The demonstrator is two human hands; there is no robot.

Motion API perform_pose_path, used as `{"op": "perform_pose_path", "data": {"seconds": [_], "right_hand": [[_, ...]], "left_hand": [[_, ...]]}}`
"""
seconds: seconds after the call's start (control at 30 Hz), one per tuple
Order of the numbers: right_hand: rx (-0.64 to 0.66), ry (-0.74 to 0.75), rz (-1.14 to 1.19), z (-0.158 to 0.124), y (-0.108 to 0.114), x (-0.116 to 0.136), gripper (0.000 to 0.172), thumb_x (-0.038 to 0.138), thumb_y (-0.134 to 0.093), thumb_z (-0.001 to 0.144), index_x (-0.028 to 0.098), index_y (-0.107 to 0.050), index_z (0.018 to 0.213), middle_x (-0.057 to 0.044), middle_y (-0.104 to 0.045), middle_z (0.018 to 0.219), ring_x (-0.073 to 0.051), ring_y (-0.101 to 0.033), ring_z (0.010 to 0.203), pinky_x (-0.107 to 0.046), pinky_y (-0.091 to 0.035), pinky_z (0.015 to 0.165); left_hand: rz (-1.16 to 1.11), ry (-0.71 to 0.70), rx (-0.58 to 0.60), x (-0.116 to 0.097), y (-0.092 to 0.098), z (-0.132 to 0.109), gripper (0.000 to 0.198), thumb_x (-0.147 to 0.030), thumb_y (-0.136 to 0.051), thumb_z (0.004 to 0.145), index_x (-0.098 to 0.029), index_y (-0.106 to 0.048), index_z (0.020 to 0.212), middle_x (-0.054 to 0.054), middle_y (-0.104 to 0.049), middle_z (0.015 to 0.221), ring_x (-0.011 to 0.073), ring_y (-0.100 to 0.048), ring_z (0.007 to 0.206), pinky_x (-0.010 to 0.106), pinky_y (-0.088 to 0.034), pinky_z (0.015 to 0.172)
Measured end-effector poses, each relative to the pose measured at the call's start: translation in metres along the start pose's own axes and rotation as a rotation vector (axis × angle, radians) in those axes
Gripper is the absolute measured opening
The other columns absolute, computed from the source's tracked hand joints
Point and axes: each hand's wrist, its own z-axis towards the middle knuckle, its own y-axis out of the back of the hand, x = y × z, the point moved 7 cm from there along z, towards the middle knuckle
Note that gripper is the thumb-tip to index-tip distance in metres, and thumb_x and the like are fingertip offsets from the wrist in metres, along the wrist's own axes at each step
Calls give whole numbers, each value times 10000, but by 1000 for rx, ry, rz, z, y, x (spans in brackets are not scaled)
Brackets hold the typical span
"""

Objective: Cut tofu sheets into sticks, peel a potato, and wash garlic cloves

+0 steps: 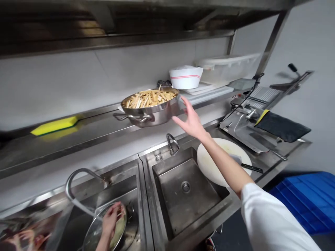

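Note:
My right hand (190, 120) reaches up to the shelf with its fingers spread and holds nothing. It is just beside the right side of a steel two-handled pot (159, 116), which is heaped with thin, pale brown sticks (150, 98). Down in the left sink, my left hand (111, 218) is over a steel pot (90, 232) with cloudy, yellowish contents. Its fingers look curled together, and what they hold is blurred. A curved tap (83, 170) runs a stream of water into this pot.
A yellow sponge (54, 126) lies on the shelf (78, 139), left of the sticks. White bowl (185, 77) and plastic bin (230, 68) stand to the right. Beside the right sink (175, 188), a cleaver (246, 165) rests on a round chopping board (209, 160). A slicer (251, 118) stands beyond.

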Motion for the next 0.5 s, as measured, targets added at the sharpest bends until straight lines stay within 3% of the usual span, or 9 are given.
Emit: {"op": "perform_pose_path", "data": {"seconds": [0.07, 0.13, 0.2, 0.27, 0.33, 0.4, 0.5], "right_hand": [[81, 81, 17, 39, 1, 14, 818, 591, -663, 887, 243, -352, 1559, -148, -487, 1496, -331, -481, 1390, -575, -453, 1136], [142, 70, 39, 58, -4, 19, 796, 630, -688, 865, 244, -405, 1500, -146, -485, 1462, -350, -482, 1374, -617, -448, 1124], [180, 1, 50, 59, -10, 21, 767, 642, -737, 829, 241, -465, 1424, -152, -471, 1442, -359, -527, 1313, -623, -483, 1080], [214, -57, 46, 53, -16, 27, 744, 621, -788, 796, 229, -502, 1361, -171, -443, 1441, -368, -572, 1250, -605, -519, 1029], [256, -65, 41, 47, -25, 39, 729, 610, -798, 795, 227, -503, 1340, -186, -419, 1456, -380, -593, 1232, -587, -535, 1003], [304, -49, 43, 44, -40, 55, 760, 668, -779, 794, 243, -482, 1349, -193, -407, 1493, -396, -583, 1265, -580, -529, 1011], [343, -29, 59, 44, -70, 79, 855, 792, -714, 776, 265, -434, 1389, -226, -298, 1622, -426, -573, 1309, -583, -509, 1028]], "left_hand": [[25, -65, 98, -23, -37, -31, 243, -386, -734, 663, -297, -734, 889, 39, -782, 836, 277, -764, 769, 366, -615, 676], [61, -127, 154, -43, -57, -54, 324, -446, -788, 607, -299, -755, 894, 42, -790, 861, 293, -758, 783, 372, -614, 660], [117, -199, 161, -68, -61, -69, 421, -513, -834, 542, -289, -764, 891, 50, -794, 880, 308, -756, 793, 379, -618, 657], [191, -301, 96, -105, -54, -81, 515, -578, -848, 517, -270, -763, 922, 64, -795, 915, 318, -757, 819, 399, -633, 700], [256, -477, -41, -161, -48, -101, 607, -636, -822, 578, -256, -749, 1046, 75, -785, 983, 319, -756, 879, 435, -643, 791], [277, -734, -226, -230, -49, -136, 706, -647, -778, 673, -263, -681, 1257, 76, -752, 1108, 307, -743, 964, 467, -634, 882], [229, -1113, -409, -324, -72, -198, 916, -558, -797, 722, -313, -449, 1533, 101, -577, 1439, 307, -686, 1148, 466, -627, 928]]}}
